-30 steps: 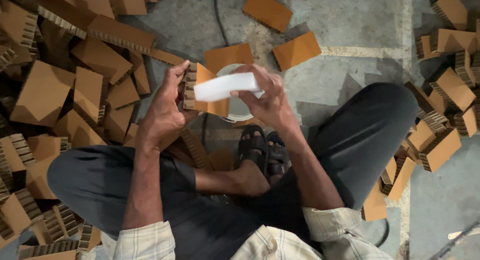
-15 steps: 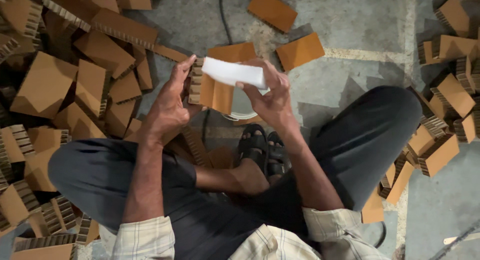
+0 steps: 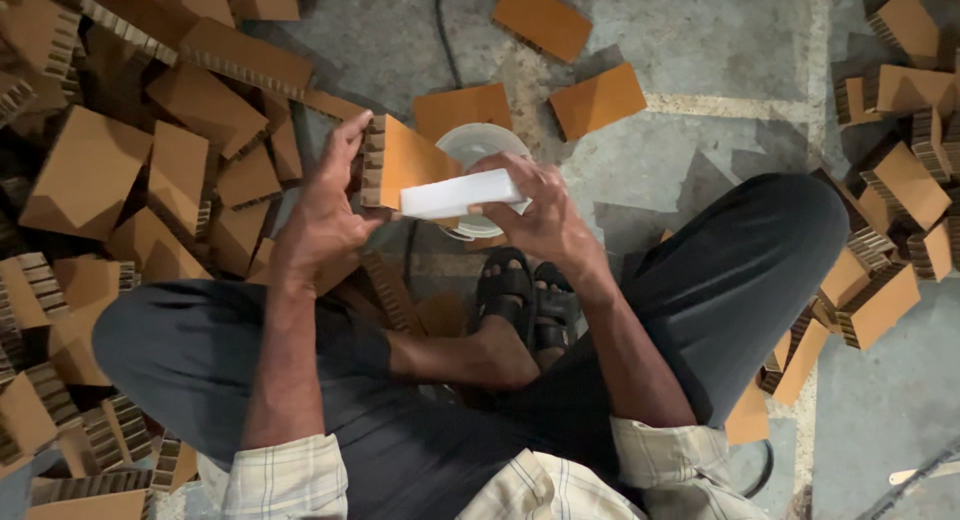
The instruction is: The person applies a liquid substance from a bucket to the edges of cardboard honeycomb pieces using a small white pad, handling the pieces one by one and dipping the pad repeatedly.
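I sit cross-legged on a concrete floor. My left hand (image 3: 328,208) holds a brown honeycomb cardboard block (image 3: 405,163) upright by its ribbed edge. My right hand (image 3: 535,212) grips a flat white block (image 3: 458,196) and presses its end against the lower face of the cardboard block. Just behind both hands a round translucent plastic tub (image 3: 482,145) stands on the floor, partly hidden by them.
A large heap of brown cardboard blocks (image 3: 150,170) fills the left side. More blocks (image 3: 900,190) lie stacked at the right. Three loose flat pieces (image 3: 598,100) rest on the floor ahead. A black cable (image 3: 440,25) runs away from the tub.
The white block has come down from above the cardboard block to its lower face. My right hand moved down with it, and the tub behind now shows more.
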